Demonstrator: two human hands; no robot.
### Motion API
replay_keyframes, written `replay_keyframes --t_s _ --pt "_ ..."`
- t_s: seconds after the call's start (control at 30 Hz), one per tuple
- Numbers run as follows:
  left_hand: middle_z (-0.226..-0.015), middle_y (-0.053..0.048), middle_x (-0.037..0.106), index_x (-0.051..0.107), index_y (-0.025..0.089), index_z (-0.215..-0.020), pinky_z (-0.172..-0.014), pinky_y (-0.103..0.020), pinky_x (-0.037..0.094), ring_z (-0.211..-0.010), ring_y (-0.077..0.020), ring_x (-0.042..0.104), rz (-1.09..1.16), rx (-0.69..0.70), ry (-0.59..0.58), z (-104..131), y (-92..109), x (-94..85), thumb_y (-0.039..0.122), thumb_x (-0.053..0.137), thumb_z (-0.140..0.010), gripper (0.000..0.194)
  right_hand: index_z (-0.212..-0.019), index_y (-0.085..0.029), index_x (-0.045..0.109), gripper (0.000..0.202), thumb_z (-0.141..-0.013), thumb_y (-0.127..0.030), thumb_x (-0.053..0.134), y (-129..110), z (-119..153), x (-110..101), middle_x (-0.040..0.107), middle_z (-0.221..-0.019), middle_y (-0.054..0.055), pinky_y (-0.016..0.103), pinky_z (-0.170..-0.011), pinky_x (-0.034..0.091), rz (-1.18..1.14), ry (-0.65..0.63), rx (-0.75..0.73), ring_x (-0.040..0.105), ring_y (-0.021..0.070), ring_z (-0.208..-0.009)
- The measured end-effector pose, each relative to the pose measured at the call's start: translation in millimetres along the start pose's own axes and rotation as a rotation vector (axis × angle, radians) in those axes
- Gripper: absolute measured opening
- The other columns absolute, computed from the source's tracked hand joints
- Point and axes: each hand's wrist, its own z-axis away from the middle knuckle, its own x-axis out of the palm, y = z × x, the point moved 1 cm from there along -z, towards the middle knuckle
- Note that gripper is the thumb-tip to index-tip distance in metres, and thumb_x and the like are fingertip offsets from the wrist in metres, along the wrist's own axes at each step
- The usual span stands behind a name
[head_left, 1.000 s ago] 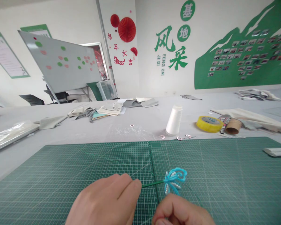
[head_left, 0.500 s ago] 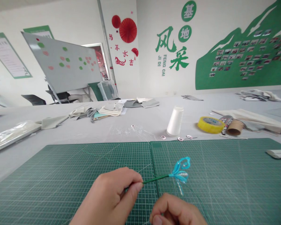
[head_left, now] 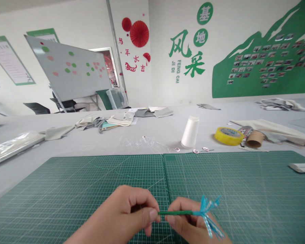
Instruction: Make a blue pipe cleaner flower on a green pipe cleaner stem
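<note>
My left hand [head_left: 139, 210] pinches the left end of a green stem [head_left: 178, 212] between thumb and fingertips. At the stem's right end is a blue craft flower [head_left: 205, 213] with shiny looped petals, pointing right. My right hand [head_left: 190, 217] is closed right beside the stem, its thumb and forefinger at the stem's middle. The stem and petals pass in front of it. Whether these fingers grip the stem itself or something thin next to it, I cannot tell. Both hands are above the green cutting mat [head_left: 91, 183].
Past the mat stand a white thread cone [head_left: 190, 132], a yellow tape roll [head_left: 228, 136] and a brown cardboard tube [head_left: 255, 139]. Clear film scraps [head_left: 137, 144] lie left of the cone. Fabric pieces [head_left: 122, 118] lie farther back. A white strip [head_left: 302, 167] rests at the mat's right.
The flower and stem have come lower and turned, so the stem is now level. My right hand has risen to the stem from below it. My left hand keeps its pinch.
</note>
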Motion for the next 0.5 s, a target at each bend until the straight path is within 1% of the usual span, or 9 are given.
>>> replay_keyframes --t_s 0.07,0.13,0.17,0.23,0.33,0.43,0.5 --pt "-0.059 0.005 0.057 0.07 0.017 -0.074 -0.056 -0.02 0.036 -0.054 -0.0106 0.048 -0.005 -0.021 -0.084 1.0 -0.5 -1.2 0.02 0.052 -0.078 0.019 -0.069 -0.019 0.064 0.03 -0.079 -0.046 0.066 -3.4 -2.8 -4.1 0.037 -0.053 -0.007 0.024 -0.047 0.02 0.049 -0.055 -0.004 0.028 0.0111 -0.05" --pt "-0.06 0.006 0.055 0.072 0.018 -0.073 -0.056 -0.02 0.037 -0.055 -0.0104 0.051 -0.065 -0.018 -0.175 3.3 -1.1 -2.9 0.016 0.052 -0.076 0.02 -0.069 -0.018 0.066 0.023 -0.079 -0.038 0.066 -10.3 -3.8 -7.4 0.036 -0.052 -0.008 0.023 -0.047 0.021 0.112 -0.077 -0.004 0.028 0.0107 -0.049" --pt "-0.061 0.006 0.054 0.072 0.019 -0.072 -0.058 -0.019 0.038 -0.057 -0.0104 0.052 -0.117 -0.001 -0.207 4.9 -1.5 -3.9 0.013 0.052 -0.075 0.021 -0.07 -0.018 0.068 0.019 -0.079 -0.034 0.065 -14.3 -3.6 -8.5 0.036 -0.052 -0.008 0.023 -0.047 0.022 0.15 -0.077 -0.002 0.029 0.0107 -0.049" --pt "-0.061 0.007 0.053 0.072 0.02 -0.07 -0.06 -0.018 0.038 -0.06 -0.0101 0.054 -0.247 0.057 -0.242 8.2 -2.3 -5.9 0.007 0.051 -0.072 0.025 -0.07 -0.018 0.07 0.012 -0.078 -0.023 0.063 -22.2 -2.2 -9.6 0.043 -0.055 -0.006 0.023 -0.05 0.027 0.244 -0.056 -0.027 0.036 0.0112 -0.052" --pt "-0.061 0.008 0.058 0.07 0.021 -0.068 -0.061 -0.016 0.038 -0.061 -0.0094 0.056 -0.457 0.147 -0.241 11.5 -3.5 -6.9 0.0 0.05 -0.07 0.029 -0.068 -0.02 0.071 0.014 -0.077 -0.014 0.061 -29.7 0.2 -9.4 0.051 -0.057 -0.005 0.023 -0.053 0.032 0.384 -0.033 -0.09 0.044 0.0119 -0.055" --pt "-0.066 0.007 0.068 0.068 0.022 -0.068 -0.059 -0.017 0.038 -0.064 -0.0105 0.062 -0.732 0.221 -0.205 11.7 -2.5 -4.6 -0.002 0.054 -0.072 0.028 -0.067 -0.02 0.068 0.016 -0.08 -0.015 0.061 -32.3 2.6 -9.1 0.055 -0.056 -0.004 0.023 -0.052 0.034 0.502 -0.006 -0.15 0.048 0.0124 -0.053" --pt "-0.069 0.006 0.071 0.068 0.022 -0.068 -0.056 -0.018 0.036 -0.064 -0.0124 0.065 -0.917 0.248 -0.17 11.5 -0.6 -2.0 -0.002 0.058 -0.071 0.026 -0.068 -0.021 0.066 0.017 -0.082 -0.017 0.059 -33.0 4.8 -8.4 0.056 -0.057 -0.004 0.023 -0.051 0.035 0.56 0.019 -0.184 0.049 0.0127 -0.052"
